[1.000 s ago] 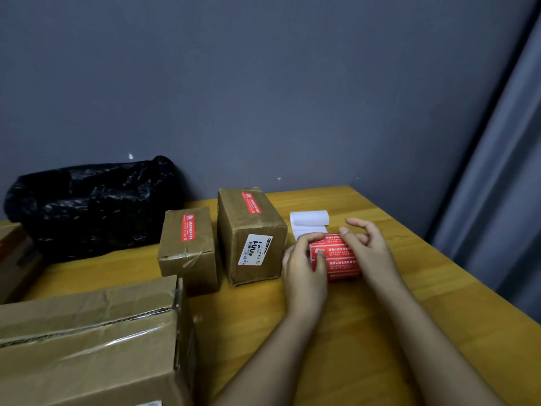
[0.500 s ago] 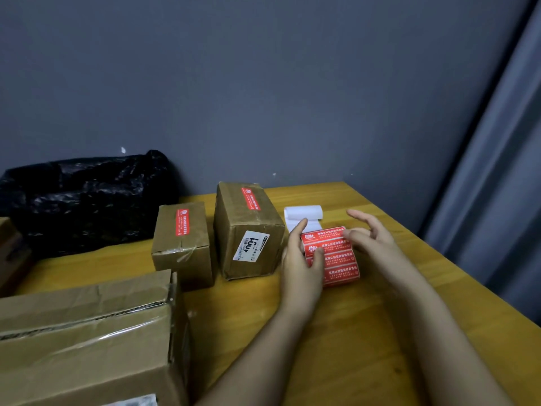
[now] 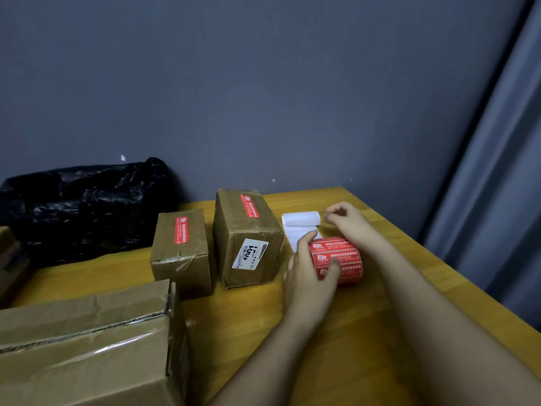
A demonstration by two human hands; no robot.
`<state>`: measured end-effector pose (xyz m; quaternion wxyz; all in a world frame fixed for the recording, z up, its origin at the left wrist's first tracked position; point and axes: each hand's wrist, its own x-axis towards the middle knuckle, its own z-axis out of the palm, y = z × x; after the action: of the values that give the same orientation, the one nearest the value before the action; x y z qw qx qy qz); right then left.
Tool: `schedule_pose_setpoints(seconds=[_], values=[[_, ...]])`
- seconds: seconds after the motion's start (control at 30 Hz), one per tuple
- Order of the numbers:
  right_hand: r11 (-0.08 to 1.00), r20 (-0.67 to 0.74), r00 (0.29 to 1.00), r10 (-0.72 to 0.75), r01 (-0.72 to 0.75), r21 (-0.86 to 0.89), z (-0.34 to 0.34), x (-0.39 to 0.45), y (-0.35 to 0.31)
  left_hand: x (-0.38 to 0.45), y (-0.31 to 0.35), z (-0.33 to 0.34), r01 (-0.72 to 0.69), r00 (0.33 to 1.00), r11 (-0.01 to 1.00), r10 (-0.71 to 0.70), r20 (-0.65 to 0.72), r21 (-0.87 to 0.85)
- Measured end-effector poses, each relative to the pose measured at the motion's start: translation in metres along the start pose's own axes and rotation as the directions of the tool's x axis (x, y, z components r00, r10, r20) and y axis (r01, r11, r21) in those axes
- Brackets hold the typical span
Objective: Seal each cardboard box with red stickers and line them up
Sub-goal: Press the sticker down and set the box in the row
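Wooden table (image 3: 366, 332) against grey wall (image 3: 263, 83), left hand (image 3: 310, 276) fingers gripping sticker roll (image 3: 336, 259), right hand (image 3: 348, 221) fingers pinched.

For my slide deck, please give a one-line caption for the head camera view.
Left hand holds the red sticker roll on the table while the right hand peels; two small boxes already stickered.

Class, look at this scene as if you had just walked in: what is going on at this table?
A person is sealing cardboard boxes with red stickers. The left hand holds a red sticker roll on the wooden table, while the right hand is raised beyond it, fingers pinched, seemingly around a peeled sticker, though it is too small to tell. Two small boxes already carrying red stickers stand side by side; a large box in front shows none.
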<state>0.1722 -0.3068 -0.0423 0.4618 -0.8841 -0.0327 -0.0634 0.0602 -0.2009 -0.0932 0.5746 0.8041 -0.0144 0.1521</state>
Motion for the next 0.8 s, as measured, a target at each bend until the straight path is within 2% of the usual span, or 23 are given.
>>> schedule_pose_setpoints(seconds=[0.1, 0.23, 0.3, 0.37, 0.4, 0.47, 0.53, 0.67, 0.8], values=[[0.994, 0.177, 0.983, 0.044, -0.061, 0.087, 0.010, 0.018, -0.013, -0.001, 0.003, -0.003, -0.022, 1.000, 0.999, 0.021, 0.022, 0.047], [0.955, 0.244, 0.963, 0.112, -0.172, 0.242, 0.015, 0.028, -0.021, 0.004, 0.000, -0.001, -0.051, 0.998, 0.976, 0.042, 0.046, 0.213], [0.956, 0.279, 0.953, 0.121, -0.187, 0.224, 0.015, 0.028, -0.023, 0.007, -0.005, 0.002, -0.085, 0.996, 0.964, 0.085, 0.013, 0.253], [0.961, 0.237, 0.969, 0.068, -0.128, 0.245, 0.012, 0.024, -0.027, 0.007, -0.010, 0.004, -0.092, 0.995, 0.957, 0.097, -0.005, 0.273], [0.948, 0.175, 0.984, 0.019, -0.074, 0.310, 0.011, 0.022, -0.029, 0.008, -0.012, 0.004, -0.094, 0.995, 0.952, 0.102, -0.009, 0.292], [0.874, 0.031, 0.997, -0.064, 0.041, 0.484, 0.004, 0.012, -0.034, 0.008, -0.012, 0.003, -0.096, 0.995, 0.935, 0.102, 0.000, 0.341], [0.815, -0.052, 0.995, -0.087, 0.101, 0.570, -0.004, -0.006, -0.038, 0.008, -0.011, 0.004, -0.078, 0.997, 0.912, 0.072, 0.030, 0.403], [0.703, -0.028, 1.000, -0.006, 0.024, 0.711, -0.007, -0.041, -0.025, 0.008, -0.008, 0.006, -0.070, 0.992, 0.881, 0.013, 0.125, 0.467], [0.608, 0.055, 0.997, 0.061, -0.081, 0.790, -0.012, -0.062, 0.001, 0.008, -0.008, 0.008, -0.072, 0.994, 0.885, 0.025, 0.106, 0.461]])
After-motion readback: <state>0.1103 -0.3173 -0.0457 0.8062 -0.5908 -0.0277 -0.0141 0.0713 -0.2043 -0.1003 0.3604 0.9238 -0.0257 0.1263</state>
